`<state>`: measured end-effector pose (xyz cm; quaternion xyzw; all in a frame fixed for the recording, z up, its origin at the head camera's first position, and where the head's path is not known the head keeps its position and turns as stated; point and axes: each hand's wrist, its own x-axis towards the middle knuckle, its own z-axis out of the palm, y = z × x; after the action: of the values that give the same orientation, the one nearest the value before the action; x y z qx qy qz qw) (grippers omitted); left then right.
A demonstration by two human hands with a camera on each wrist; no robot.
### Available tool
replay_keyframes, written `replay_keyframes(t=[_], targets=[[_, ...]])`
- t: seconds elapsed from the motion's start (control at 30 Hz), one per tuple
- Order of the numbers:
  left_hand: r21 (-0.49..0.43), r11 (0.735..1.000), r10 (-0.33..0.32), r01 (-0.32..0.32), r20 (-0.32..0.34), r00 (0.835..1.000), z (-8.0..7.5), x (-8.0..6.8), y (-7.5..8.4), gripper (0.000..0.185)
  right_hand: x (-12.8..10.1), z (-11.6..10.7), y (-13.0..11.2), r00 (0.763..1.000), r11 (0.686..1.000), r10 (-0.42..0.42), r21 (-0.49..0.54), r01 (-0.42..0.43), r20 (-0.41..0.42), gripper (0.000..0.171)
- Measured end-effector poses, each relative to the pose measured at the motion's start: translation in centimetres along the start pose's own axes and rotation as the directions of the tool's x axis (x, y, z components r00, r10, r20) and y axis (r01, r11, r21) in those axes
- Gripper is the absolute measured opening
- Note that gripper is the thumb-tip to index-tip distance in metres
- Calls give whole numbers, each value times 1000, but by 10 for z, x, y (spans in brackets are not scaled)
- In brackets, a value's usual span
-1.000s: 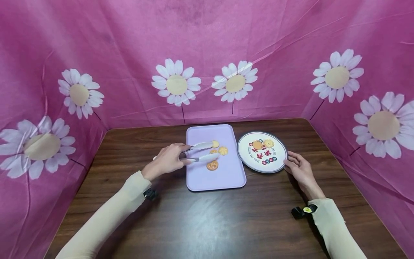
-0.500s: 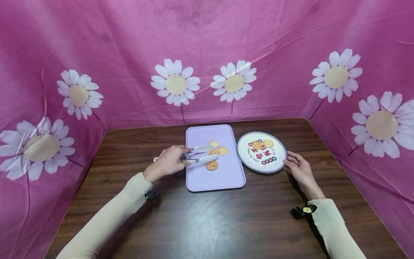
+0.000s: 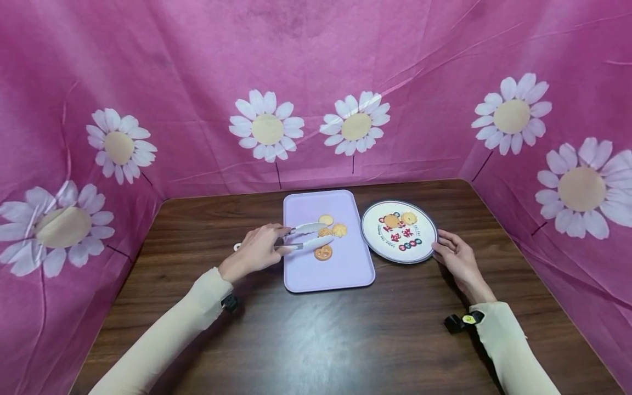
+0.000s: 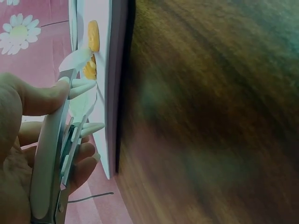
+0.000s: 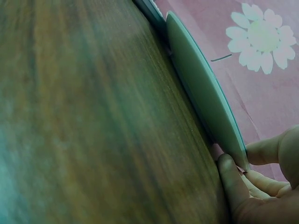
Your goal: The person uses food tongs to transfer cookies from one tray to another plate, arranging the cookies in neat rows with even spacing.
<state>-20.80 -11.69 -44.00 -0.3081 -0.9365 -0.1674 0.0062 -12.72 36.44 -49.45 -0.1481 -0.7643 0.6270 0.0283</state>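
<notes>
My left hand (image 3: 254,249) holds metal tongs (image 4: 49,154) with pale tips over the lilac tray (image 3: 329,277). The tips straddle a ridged cookie (image 3: 324,232), partly hidden. Close by on the tray lie a round cookie (image 3: 326,220), a flower-shaped cookie (image 3: 339,230) and a pretzel-shaped cookie (image 3: 323,252). With thumb and fingers, my right hand (image 3: 460,262) grips the right rim of a round white plate (image 3: 377,241); some fingers are under the rim in the right wrist view. A brown round cookie (image 3: 391,220) and a pale scalloped cookie (image 3: 409,218) lie on the plate.
Tray and plate sit side by side on a dark wooden table (image 3: 316,340). Behind and at both sides hangs a pink cloth (image 3: 316,55) printed with white daisies. Each wrist wears a small black camera (image 3: 230,302).
The tongs' far arm has shifted toward the near one, so the gap between the tips is narrower and the round cookie shows more fully. My right hand and the plate stay put.
</notes>
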Motion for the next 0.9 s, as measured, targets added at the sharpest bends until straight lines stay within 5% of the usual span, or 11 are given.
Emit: replay_keyframes(t=[0.57, 0.9], targets=[[5, 1000, 21, -21, -39, 999, 4, -3, 0, 52, 3, 0, 3, 1000, 1000, -3, 1, 3, 11, 66], [2, 998, 64, -64, -76, 995, -2, 11, 8, 50, 6, -1, 5, 1000, 999, 11, -37, -11, 9, 65]])
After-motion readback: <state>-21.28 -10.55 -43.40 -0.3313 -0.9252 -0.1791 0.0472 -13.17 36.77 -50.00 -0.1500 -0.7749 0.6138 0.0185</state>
